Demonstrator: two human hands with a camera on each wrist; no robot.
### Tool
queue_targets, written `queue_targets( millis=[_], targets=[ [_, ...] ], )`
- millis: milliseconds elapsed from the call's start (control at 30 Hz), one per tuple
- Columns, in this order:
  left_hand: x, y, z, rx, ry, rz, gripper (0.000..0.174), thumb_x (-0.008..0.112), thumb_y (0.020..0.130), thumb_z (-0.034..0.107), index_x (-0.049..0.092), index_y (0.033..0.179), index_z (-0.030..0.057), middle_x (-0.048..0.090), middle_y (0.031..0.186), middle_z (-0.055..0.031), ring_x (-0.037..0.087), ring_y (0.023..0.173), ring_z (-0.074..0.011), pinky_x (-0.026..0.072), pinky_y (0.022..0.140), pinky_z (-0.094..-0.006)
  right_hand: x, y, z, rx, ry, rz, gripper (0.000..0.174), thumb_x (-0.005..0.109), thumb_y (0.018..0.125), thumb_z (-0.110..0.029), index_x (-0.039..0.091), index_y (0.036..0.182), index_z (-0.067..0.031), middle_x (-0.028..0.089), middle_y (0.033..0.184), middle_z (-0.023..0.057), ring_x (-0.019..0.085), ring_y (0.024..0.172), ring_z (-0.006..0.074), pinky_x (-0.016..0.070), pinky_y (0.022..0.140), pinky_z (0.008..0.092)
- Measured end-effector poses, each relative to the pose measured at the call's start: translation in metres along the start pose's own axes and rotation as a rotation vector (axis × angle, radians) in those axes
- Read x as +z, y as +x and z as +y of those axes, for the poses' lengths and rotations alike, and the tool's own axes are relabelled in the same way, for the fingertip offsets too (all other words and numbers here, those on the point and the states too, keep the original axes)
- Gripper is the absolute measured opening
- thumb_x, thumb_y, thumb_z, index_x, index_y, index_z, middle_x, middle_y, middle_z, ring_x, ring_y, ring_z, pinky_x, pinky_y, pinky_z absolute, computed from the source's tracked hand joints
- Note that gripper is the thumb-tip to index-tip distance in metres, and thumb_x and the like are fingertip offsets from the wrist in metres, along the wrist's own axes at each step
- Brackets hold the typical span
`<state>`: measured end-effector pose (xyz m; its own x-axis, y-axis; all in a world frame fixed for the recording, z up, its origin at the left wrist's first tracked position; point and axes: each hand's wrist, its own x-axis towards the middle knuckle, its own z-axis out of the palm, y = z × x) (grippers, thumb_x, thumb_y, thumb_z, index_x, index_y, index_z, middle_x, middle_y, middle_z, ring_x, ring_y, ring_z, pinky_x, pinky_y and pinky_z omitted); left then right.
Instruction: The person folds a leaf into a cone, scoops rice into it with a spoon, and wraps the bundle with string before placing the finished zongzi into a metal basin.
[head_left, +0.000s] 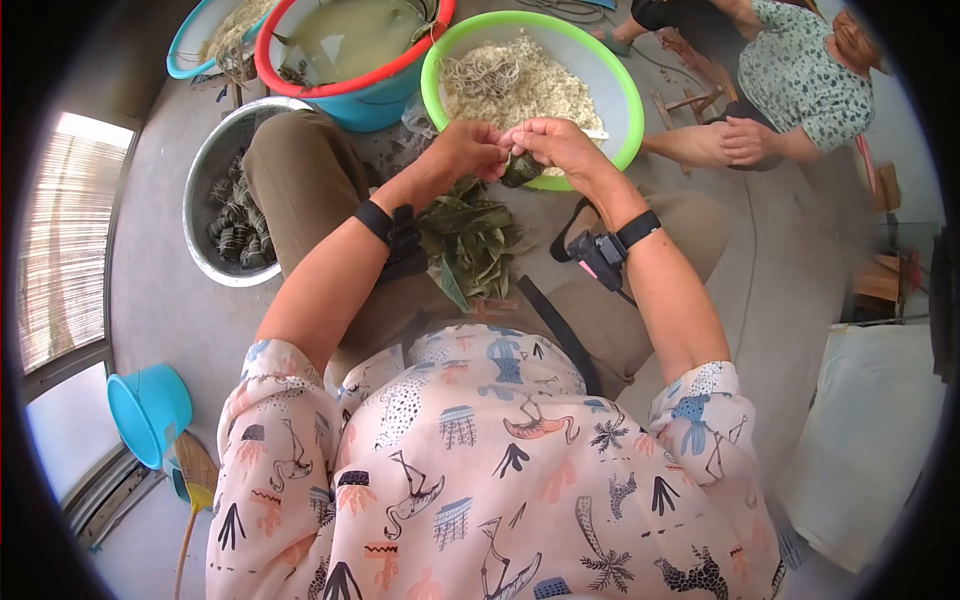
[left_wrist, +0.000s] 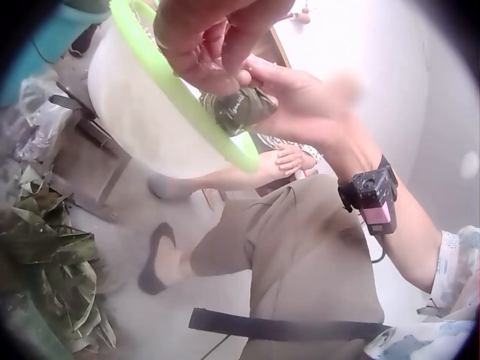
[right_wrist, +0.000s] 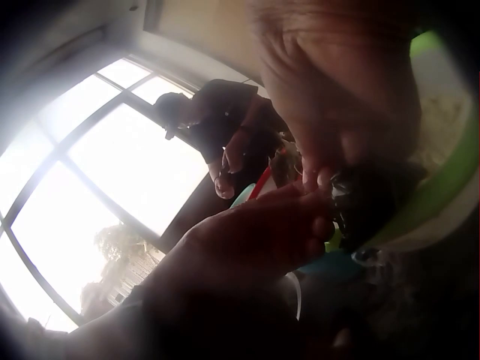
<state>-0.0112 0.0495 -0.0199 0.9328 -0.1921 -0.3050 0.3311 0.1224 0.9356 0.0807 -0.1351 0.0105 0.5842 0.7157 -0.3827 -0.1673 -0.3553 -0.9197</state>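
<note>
A small dark green leaf-wrapped rice dumpling (head_left: 520,170) is held between the two hands, just above the near rim of a green-rimmed basin (head_left: 432,92). My left hand (head_left: 468,150) has its fingers curled and pinches at the dumpling's top. From the other side, the right hand (head_left: 562,150) pinches it with thumb and fingers, the fingertips of both hands meeting. In the left wrist view the bound dumpling (left_wrist: 244,110) hangs under the left fingers, against the right palm. The right wrist view is dark, with the dumpling (right_wrist: 367,199) at the fingertips. Any string at the pinch is hidden by fingers.
The basin holds rice (head_left: 555,95) and a bundle of strings (head_left: 490,82). Loose leaves (head_left: 475,240) lie between the knees. Wrapped dumplings (head_left: 240,225) fill a metal bowl (head_left: 203,255) at left. A red-rimmed tub (head_left: 350,88) holds cloudy water. Another person (head_left: 800,80) sits at right.
</note>
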Motion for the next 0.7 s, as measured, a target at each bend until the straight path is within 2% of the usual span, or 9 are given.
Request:
queue_targets(
  millis=[167,533,600,700],
  targets=[
    [0.005,-0.001,0.001,-0.056,-0.165,0.010,0.021,0.063,0.091,0.013,0.057,0.107,0.0020,0.061,0.092,-0.0037,0.061,0.080,-0.0122,0.0526,0.073,-0.0263,0.001,0.000,0.002,-0.033,0.088,0.022,0.019,0.062,0.088,-0.017,0.068,0.099,-0.0025,0.064,0.082,-0.0014,0.043,0.063,0.0032,0.0342,0.057,0.0186],
    [0.010,0.008,0.001,-0.123,-0.086,0.008,0.019,0.062,0.091,0.017,0.057,0.104,0.0040,0.059,0.084,-0.0013,0.060,0.069,-0.0105,0.0524,0.063,-0.0251,0.004,-0.002,0.001,-0.064,0.069,0.029,0.021,0.065,0.087,-0.014,0.068,0.103,-0.0001,0.063,0.079,-0.0018,0.041,0.058,0.0031,0.0321,0.052,0.0177],
    [0.011,0.011,0.000,0.000,0.047,0.071,0.017,0.062,0.091,0.017,0.059,0.100,0.0030,0.059,0.082,-0.0008,0.059,0.066,-0.0089,0.0518,0.060,-0.0240,0.005,-0.003,-0.001,-0.057,0.072,0.033,0.022,0.065,0.087,-0.014,0.068,0.103,0.0000,0.063,0.079,-0.0018,0.041,0.058,0.0031,0.0323,0.052,0.0178],
    [0.015,0.010,-0.001,0.049,0.115,0.168,0.016,0.062,0.091,0.017,0.060,0.097,0.0022,0.059,0.081,-0.0009,0.058,0.065,-0.0081,0.0515,0.058,-0.0232,0.005,-0.004,-0.001,-0.065,0.112,0.049,0.022,0.064,0.087,-0.013,0.068,0.104,0.0007,0.064,0.080,-0.0011,0.041,0.058,0.0032,0.0330,0.052,0.0181]
  ],
)
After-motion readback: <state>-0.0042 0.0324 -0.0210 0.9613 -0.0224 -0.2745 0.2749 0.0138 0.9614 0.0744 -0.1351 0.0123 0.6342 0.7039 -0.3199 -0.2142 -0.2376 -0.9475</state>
